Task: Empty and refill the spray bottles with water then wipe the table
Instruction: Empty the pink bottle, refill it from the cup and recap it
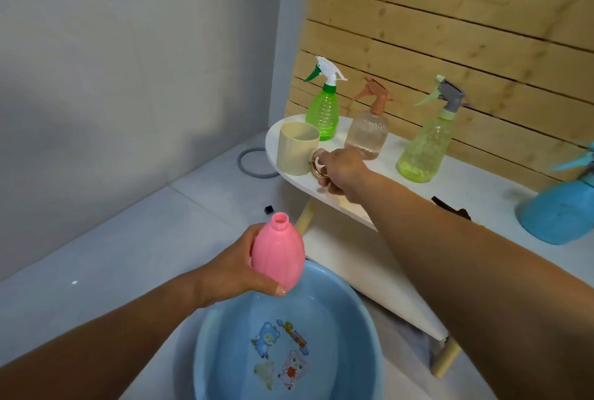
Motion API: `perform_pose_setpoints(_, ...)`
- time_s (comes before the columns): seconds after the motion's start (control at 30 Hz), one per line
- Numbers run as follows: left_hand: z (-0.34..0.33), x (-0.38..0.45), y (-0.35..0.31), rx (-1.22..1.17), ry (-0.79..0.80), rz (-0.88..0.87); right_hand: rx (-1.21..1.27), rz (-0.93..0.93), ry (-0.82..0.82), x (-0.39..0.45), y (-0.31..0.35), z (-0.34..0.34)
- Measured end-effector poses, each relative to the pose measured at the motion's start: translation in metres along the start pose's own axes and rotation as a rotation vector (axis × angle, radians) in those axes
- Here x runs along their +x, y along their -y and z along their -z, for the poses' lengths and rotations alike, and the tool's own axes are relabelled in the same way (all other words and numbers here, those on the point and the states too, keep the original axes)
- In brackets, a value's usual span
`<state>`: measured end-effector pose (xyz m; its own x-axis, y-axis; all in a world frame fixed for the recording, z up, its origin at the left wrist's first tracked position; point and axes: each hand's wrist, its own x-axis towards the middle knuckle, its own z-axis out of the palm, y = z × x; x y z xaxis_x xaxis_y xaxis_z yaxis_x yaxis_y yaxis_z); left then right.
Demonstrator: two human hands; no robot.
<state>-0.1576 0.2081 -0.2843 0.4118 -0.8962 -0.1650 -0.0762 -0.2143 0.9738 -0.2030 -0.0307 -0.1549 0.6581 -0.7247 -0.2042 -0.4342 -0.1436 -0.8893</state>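
My left hand [236, 268] grips a pink bottle [278, 255] with no spray head, its open neck pointing up, above a blue basin [360, 329] on the floor. My right hand [340, 169] reaches to the left end of the white table [475, 184] and curls round the gold handle of a cream mug [297, 152]. Behind the mug stand a bright green spray bottle [323, 110], a clear one with a brown head [368, 132] and a pale green one with a grey head [422, 145]. A blue spray bottle [559, 210] sits at the right edge.
The basin shows cartoon stickers on its bottom. A grey ring [254, 163] and a small black object [268, 208] lie on the white floor by the wall. A dark item [450, 206] lies on the table beside my right forearm. Wooden slats back the table.
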Motion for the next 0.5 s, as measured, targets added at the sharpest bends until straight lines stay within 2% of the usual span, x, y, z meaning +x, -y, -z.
perform_pose_setpoints(0.17, 0.013, -0.005, 0.01, 0.027, -0.029, -0.004, 0.084, 0.062, 0.088, -0.008, -0.005, -0.007)
perform_pose_setpoints(0.3, 0.016, -0.015, 0.029, 0.022, -0.068, -0.002, -0.13, 0.234, 0.077, -0.036, -0.016, -0.012)
perform_pose_setpoints(0.5, 0.007, -0.027, 0.071, 0.089, -0.121, -0.013, -0.263, 0.298, 0.165, -0.076, -0.054, -0.029)
